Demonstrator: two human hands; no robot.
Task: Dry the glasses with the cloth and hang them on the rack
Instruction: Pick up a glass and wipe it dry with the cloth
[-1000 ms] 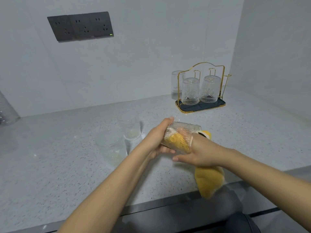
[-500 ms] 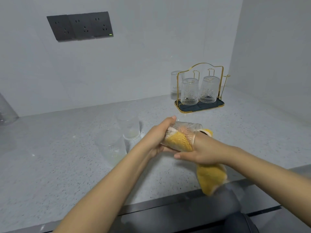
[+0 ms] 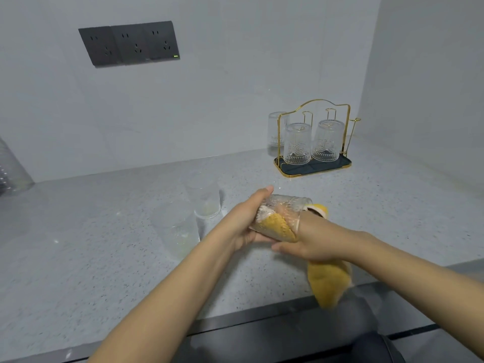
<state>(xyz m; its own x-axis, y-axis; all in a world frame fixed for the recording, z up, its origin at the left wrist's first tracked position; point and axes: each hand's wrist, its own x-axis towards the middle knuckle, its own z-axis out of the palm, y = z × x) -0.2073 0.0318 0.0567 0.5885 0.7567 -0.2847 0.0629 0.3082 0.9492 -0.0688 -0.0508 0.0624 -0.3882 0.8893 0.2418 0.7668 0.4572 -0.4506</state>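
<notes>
My left hand (image 3: pixel 245 220) grips a patterned clear glass (image 3: pixel 284 205) held on its side above the counter. My right hand (image 3: pixel 311 243) has its fingers pushed into the mouth of the glass together with a yellow cloth (image 3: pixel 327 281), whose loose end hangs below my wrist. Two more clear glasses (image 3: pixel 205 201) (image 3: pixel 176 231) stand upright on the counter left of my hands. At the back right stands the gold wire rack (image 3: pixel 314 169) on its dark tray, with two glasses (image 3: pixel 297 144) (image 3: pixel 327 141) hung upside down on it. A further glass (image 3: pixel 273 132) shows behind the rack.
The speckled grey counter (image 3: pixel 104 258) ends in a dark front edge (image 3: pixel 262 320) near me. White walls meet in a corner behind the rack. A dark socket panel (image 3: pixel 129 43) is on the back wall. Part of a clear ribbed container (image 3: pixel 11 171) shows at the far left.
The cloth inside the glass has shifted round, and my hands with the glass have risen slightly. The glasses on the counter and rack are unchanged.
</notes>
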